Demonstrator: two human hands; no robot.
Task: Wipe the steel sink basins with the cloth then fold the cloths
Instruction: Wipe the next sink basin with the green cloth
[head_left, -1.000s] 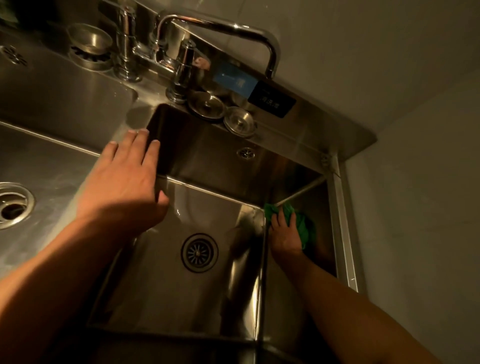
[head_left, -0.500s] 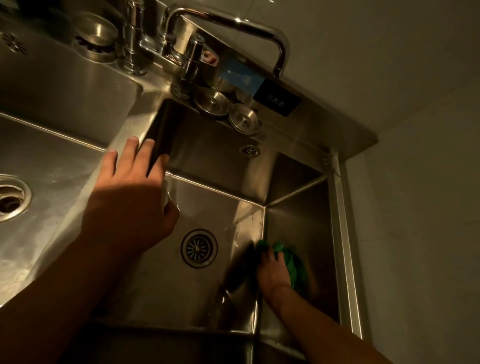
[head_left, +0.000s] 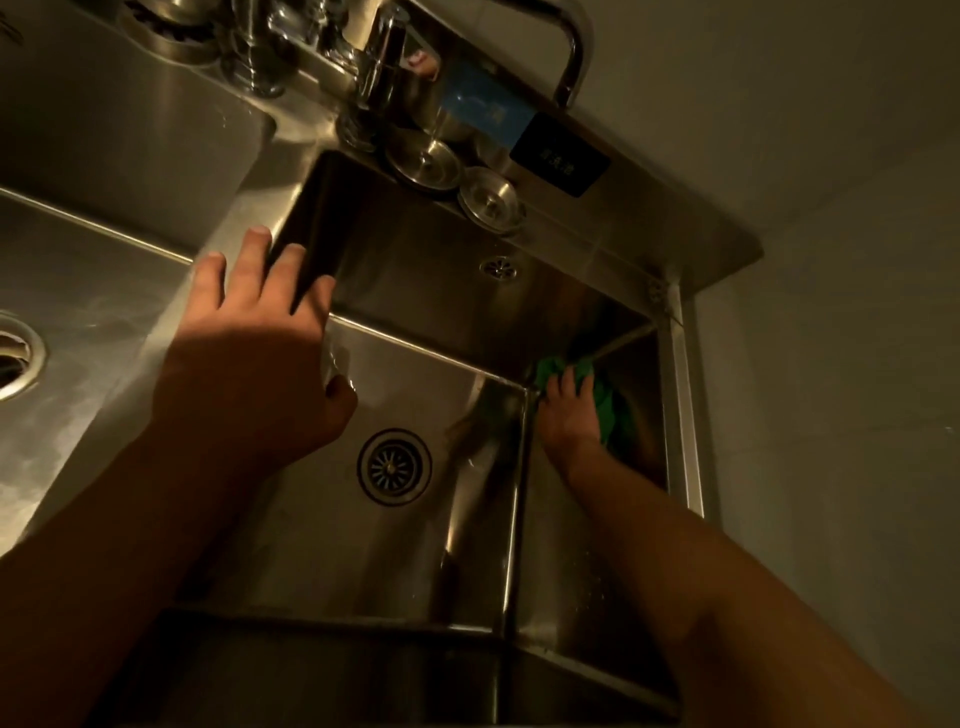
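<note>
A deep steel sink basin (head_left: 322, 525) fills the middle of the view, with a round drain (head_left: 394, 466) in its floor. My right hand (head_left: 569, 410) reaches down inside and presses a crumpled green cloth (head_left: 605, 410) against the right wall, at the far right corner. Part of the cloth is hidden under the hand. My left hand (head_left: 254, 358) rests flat, fingers straight and spread, on the steel divider between this basin and a second basin (head_left: 78, 291) on the left.
A tap (head_left: 374, 57) with a long spout stands at the back. Two steel drain stoppers (head_left: 488, 200) lie on the back ledge, next to a black label (head_left: 558, 154). An overflow hole (head_left: 498, 266) sits in the back wall. A plain wall closes the right side.
My right hand has slid the green cloth from low on the right wall back up to the far corner. The view has moved closer to the basin. My left hand stays on the divider.
</note>
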